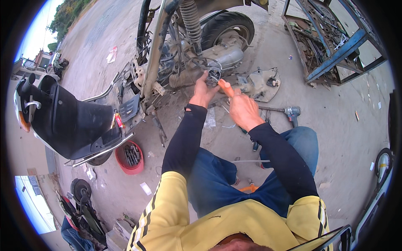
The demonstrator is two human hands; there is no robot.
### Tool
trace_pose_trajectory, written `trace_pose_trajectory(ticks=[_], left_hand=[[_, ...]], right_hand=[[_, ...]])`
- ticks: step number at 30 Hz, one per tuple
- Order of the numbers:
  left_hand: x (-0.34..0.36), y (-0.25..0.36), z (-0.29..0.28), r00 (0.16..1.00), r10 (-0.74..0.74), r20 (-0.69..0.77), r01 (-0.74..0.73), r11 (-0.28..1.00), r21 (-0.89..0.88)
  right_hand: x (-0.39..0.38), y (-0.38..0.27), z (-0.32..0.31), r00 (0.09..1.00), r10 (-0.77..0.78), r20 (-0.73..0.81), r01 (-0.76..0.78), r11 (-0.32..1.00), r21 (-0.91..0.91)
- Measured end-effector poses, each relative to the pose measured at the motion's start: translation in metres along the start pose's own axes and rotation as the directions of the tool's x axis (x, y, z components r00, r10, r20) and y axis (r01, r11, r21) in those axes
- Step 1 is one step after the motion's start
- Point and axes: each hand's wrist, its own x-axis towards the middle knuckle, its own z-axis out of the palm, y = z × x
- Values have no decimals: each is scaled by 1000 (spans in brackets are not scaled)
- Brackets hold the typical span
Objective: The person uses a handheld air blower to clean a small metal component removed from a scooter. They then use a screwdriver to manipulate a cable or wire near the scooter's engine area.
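My right hand [243,108] is closed on an orange tool [226,87], held against a dark metal part [214,74] with wires at the partly dismantled scooter's engine. My left hand [202,93] grips that part from the left, thumb and fingers partly hidden by it. Behind are the grey engine casing [224,58], a coil spring [190,25] and the rear wheel [247,29]. A grey plate with fittings [261,88] lies on the ground to the right, and below it rests a cordless impact wrench [292,113].
A rusty tool rack [335,54] stands upper right. The black scooter front [71,125] and footboard reach left, above a red container [138,165] of metal parts. Another two-wheeler [83,209] is lower left. Scraps and hand tools lie on the concrete around my knees.
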Motion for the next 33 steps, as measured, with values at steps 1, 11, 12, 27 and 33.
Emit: trace_pose_trajectory(ticks=[1, 11, 12, 27, 33], left_hand=[[1, -3, 2, 1000, 1, -8, -1, 1000, -7], [-4, -5, 8, 999, 30, -46, -32, 999, -39], [-3, -5, 8, 999, 26, -34, -28, 998, -50], [2, -7, 6, 1000, 4, -27, -5, 999, -40], [-6, -2, 12, 1000, -17, 4, 18, 999, -45]], right_hand=[[2, 2, 0, 1000, 0, -6, 0, 1000, -10], [-3, -7, -6, 1000, 0, -10, -1, 998, -68], [-2, -7, -7, 1000, -7, -12, 6, 998, -69], [-2, -5, -1, 999, -18, -41, 13, 990, -137], [-1, 0, -7, 999, -28, -33, 26, 997, -73]])
